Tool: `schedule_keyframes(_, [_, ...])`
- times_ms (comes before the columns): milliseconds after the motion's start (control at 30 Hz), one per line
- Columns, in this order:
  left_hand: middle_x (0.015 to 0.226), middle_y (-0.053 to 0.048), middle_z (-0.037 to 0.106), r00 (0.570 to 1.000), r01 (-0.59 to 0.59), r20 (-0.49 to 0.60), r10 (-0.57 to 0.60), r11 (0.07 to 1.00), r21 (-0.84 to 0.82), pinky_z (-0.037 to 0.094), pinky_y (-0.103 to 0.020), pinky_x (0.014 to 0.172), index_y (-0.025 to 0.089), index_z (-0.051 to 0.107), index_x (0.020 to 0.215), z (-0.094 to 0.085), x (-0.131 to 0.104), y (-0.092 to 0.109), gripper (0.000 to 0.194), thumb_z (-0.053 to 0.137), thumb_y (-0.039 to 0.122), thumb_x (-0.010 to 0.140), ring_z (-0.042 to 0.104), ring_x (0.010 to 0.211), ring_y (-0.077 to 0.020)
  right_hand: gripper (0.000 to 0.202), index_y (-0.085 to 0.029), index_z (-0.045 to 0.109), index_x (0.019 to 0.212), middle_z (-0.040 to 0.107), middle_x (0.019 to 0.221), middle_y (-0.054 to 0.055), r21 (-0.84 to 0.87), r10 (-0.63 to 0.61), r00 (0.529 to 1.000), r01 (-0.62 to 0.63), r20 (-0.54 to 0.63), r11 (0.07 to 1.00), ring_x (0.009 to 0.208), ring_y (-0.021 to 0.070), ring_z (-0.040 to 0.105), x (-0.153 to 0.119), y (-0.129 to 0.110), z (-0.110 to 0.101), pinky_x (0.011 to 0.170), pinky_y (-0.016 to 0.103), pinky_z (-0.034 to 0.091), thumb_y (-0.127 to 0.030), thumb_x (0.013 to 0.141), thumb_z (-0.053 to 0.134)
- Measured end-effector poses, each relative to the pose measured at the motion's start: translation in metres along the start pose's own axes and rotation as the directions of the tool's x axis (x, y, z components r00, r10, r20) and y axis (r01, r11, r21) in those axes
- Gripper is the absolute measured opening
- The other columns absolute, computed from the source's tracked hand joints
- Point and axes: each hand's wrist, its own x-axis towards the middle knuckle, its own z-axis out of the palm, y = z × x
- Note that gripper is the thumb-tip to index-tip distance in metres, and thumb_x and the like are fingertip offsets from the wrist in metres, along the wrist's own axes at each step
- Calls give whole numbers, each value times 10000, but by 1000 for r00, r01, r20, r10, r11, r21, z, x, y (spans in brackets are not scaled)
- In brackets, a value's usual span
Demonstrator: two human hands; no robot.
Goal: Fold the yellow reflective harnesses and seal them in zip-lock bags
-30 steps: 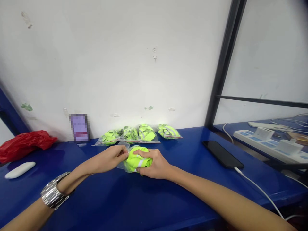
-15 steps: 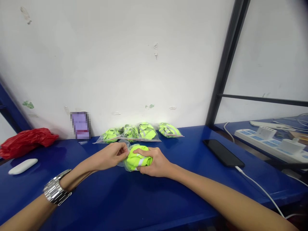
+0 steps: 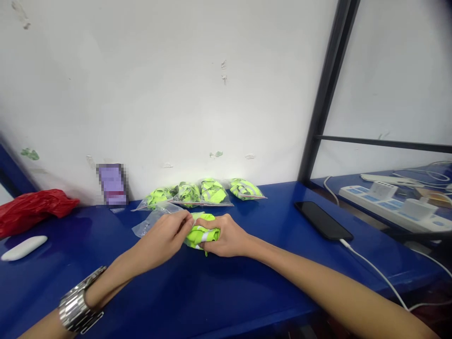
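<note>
- Circling the left wrist, nearest the viewer: a watch [image 3: 80,303] with a metal band.
- Desk [image 3: 183,294]: blue and glossy, extending under both hands.
- Left hand [image 3: 169,239]: fingers bent, tips drawn together at the left edge of the bundle; whether they pinch cloth or plastic cannot be told.
- Right hand [image 3: 230,238]: grasping the bundle from the right, one digit across its far side, another along its near side.
- Bundle [image 3: 206,234]: yellow-green cloth with pale bands, between the two hands, around mid-desk.
- White oblong [image 3: 24,248]: flat on the desk, at left.
- Clear bag [image 3: 154,218]: limp plastic, spread just beyond the left hand and partly hidden by it.
- Phone [image 3: 323,220]: dark-screened, lying at right; a white cable [image 3: 376,269] enters its near end.
- Red bag [image 3: 38,207]: crumpled, rear left.
- Packets [image 3: 213,193]: four along the wall, clear, containing yellow-green cloth; the rightmost slightly apart.
- Screen [image 3: 113,185]: pixelated, upright near the wall.
- Wall [image 3: 169,94]: white, with scuffed patches.
</note>
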Motion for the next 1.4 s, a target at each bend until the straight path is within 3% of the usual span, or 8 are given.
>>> schedule_keyframes(100, [1066,-105,594,973,-202,-48,225,937,284,464,-390,836,192,537,1153,-5,-10,-4,323,407,381,925,563,974,-256,563,-198,571,1273,644,709,-16,316,187,982,-187,30,930,449,84,524,3,2,-1,414,180,402,-326,735,673])
schedule_keyframes(200, [1303,-195,495,939,-256,-62,337,811,526,385,-536,983,170,380,1357,-1,-17,-14,632,606,362,798,460,1199,-383,579,-177,534,1263,631,638,-15,569,331,938,-329,105,753,339,86,505,5,1,-1,278,152,317,-396,746,675])
schedule_keyframes(400, [1231,-239,556,912,-280,-82,403,755,594,411,-509,984,78,313,1330,24,-12,-28,695,621,269,736,552,1129,-367,437,-108,593,1019,657,618,20,727,320,930,-347,183,592,345,122,564,4,1,3,247,144,336,-355,684,725])
schedule_keyframes(633, [1156,-210,579,891,-339,-131,434,830,443,489,-466,880,98,310,1309,38,-9,-28,567,543,296,831,579,1061,-340,248,-112,613,817,619,595,3,613,244,967,-240,79,753,390,100,549,1,5,8,297,168,420,-344,750,670])
schedule_keyframes(833, [1247,-232,511,908,-319,-127,398,857,404,478,-490,924,88,241,1368,45,-11,-35,667,553,195,788,520,1149,-356,298,-143,616,1007,594,692,-9,418,186,982,-183,35,890,417,67,491,-1,0,11,354,182,437,-394,849,583])
schedule_keyframes(967, [1307,-242,455,916,-318,-113,384,870,377,458,-498,970,83,200,1393,47,-9,-37,725,550,139,761,470,1212,-356,340,-159,629,1106,621,1097,95,186,78,987,-51,-139,981,888,200,642,1,4,10,772,326,550,-360,833,618])
schedule_keyframes(1100, [1348,-232,415,916,-325,-116,384,879,349,430,-536,997,124,150,1421,46,-7,-39,794,545,104,732,428,1254,-365,687,-210,305,1459,415,1431,125,60,-66,983,77,-173,995,1323,263,391,0,7,9,1076,428,347,-375,860,597])
schedule_keyframes(1400, [1355,-204,426,953,-292,-23,301,939,181,425,-519,1000,175,94,1437,41,-13,-39,902,575,99,678,436,1264,-345,349,-172,672,1150,596,920,66,-33,-128,953,124,-273,992,784,159,593,-2,8,19,747,294,493,-300,832,605])
